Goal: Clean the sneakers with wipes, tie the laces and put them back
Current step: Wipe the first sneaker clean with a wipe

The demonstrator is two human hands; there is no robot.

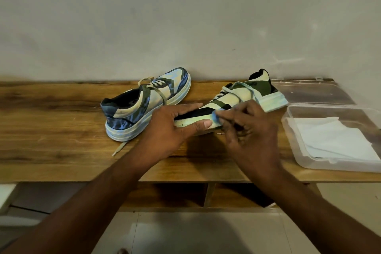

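**Wiping the sole edge of the right-hand sneaker**

Two sneakers lie on a wooden counter (pixel 51 130) that runs along a pale wall. The sneaker being cleaned (pixel 243 99) sits toward the right half of the counter, tipped up off the surface with its heel raised near the back edge and its toe down toward the front. The left hand (pixel 167 128) steadies its toe: fingers laid straight along the dark upper, thumb pressed against the pale sole edge, so this grip clasps the shoe between thumb and fingers. The right hand (pixel 247 128) has its fingers curled, pinching a small bunched wipe (pixel 217 114) against the sole edge, just beside the left thumb.

The other sneaker (pixel 144 105) rests flat near the middle of the counter, toe toward the back edge, its laces loose; one lace end (pixel 120 148) trails toward the front edge.

At the right end of the counter stands a clear plastic box (pixel 294 150) holding white wipes (pixel 338 142), its lid (pixel 313 93) lying open behind it.
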